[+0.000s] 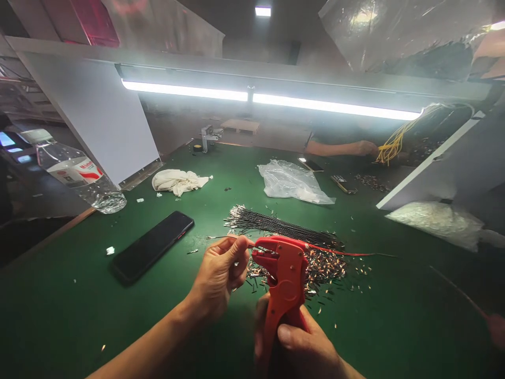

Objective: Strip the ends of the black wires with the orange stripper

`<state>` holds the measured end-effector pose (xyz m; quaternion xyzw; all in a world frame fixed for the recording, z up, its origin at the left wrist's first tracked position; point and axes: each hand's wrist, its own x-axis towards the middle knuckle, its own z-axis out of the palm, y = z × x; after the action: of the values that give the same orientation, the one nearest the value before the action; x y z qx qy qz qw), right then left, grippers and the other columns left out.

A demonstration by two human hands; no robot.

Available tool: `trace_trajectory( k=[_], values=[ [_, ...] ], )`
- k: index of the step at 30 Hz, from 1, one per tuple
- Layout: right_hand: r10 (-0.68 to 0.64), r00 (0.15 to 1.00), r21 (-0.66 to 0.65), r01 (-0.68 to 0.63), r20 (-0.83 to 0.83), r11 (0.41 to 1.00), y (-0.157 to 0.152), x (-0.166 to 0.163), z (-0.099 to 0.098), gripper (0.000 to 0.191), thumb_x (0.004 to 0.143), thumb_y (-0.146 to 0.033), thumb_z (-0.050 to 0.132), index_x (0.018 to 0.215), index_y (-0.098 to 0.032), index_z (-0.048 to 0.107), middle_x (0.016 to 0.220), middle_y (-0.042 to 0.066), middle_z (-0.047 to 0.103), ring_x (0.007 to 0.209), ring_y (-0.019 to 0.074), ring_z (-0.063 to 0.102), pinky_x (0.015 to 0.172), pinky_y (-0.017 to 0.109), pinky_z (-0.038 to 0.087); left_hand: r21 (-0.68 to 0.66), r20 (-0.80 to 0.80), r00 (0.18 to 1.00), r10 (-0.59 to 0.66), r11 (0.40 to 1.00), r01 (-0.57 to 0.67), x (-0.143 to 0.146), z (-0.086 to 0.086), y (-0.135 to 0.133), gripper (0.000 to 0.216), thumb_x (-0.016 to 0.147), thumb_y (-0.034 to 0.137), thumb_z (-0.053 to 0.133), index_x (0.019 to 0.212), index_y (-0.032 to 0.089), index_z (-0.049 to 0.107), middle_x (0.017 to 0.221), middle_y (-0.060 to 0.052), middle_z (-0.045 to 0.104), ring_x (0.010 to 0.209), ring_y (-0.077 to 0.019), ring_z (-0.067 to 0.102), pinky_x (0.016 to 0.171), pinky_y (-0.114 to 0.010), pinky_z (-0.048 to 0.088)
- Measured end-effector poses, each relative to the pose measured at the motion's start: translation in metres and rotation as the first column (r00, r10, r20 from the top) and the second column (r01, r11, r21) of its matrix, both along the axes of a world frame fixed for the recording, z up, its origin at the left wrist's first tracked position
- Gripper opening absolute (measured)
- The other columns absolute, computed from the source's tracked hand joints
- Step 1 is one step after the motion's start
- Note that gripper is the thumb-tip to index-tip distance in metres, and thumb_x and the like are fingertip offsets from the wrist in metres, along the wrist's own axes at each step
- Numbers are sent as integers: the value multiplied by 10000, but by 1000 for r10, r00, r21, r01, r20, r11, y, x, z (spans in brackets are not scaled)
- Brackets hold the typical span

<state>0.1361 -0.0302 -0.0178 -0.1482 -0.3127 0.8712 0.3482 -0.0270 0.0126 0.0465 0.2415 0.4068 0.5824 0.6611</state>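
My right hand (303,345) is wrapped round the handles of a red wire stripper (284,273), held upright over the green mat (79,316). My left hand (221,273) pinches a thin red wire (347,253) at the tool's jaws; the wire trails off to the right. Just behind the tool lies a bundle of black wires (284,227) with bare metal ends, and a scatter of cut insulation bits and terminals (327,268).
A black phone (152,245) lies left of my hands. A water bottle (74,171), a white rag (177,181) and a clear plastic bag (292,181) sit farther back. Another person's arm (339,148) holds yellow wires (390,147) across the bench. A white bag (434,221) lies right.
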Motion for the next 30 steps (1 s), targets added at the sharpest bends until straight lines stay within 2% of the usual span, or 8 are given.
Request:
trace_trajectory(
  k=[7,16,20,25,30],
  values=[
    [-2,999,-29,3,41,1000,-2,0,2,376,774,-396,759,965,-123,585,724,57,673,640,142,637,612,263,479,13,-51,998,-32,999,32,0,-2,0,488,624,486,839,658,169,469,493,93,374,423,-23,275,371,-143,182],
    [-58,984,-35,64,169,997,-5,0,8,394,773,-475,745,820,-149,529,559,-28,546,499,93,521,515,229,437,28,-70,995,-72,997,74,-2,-8,0,457,689,487,795,660,176,462,461,94,370,401,-26,269,349,-132,190],
    [-103,966,-20,111,238,994,-6,0,7,411,771,-509,733,817,-160,522,539,-31,557,475,97,519,488,224,416,42,-74,995,-72,996,75,-1,-10,1,449,696,488,790,669,175,469,470,93,378,405,-24,264,352,-127,189],
    [-174,944,25,174,281,984,-6,-2,10,427,737,-519,760,756,-145,555,533,-46,545,472,85,529,643,286,479,69,-113,992,-58,995,66,-1,-12,3,452,680,516,792,691,176,495,467,96,378,400,-24,269,349,-129,216],
    [-132,949,-5,139,287,990,-5,-1,10,431,746,-537,724,741,-154,526,486,-41,524,432,89,492,449,210,389,61,-144,988,-51,996,60,-2,-13,2,445,681,532,784,706,176,517,474,89,392,401,-29,297,343,-129,210]
  ],
)
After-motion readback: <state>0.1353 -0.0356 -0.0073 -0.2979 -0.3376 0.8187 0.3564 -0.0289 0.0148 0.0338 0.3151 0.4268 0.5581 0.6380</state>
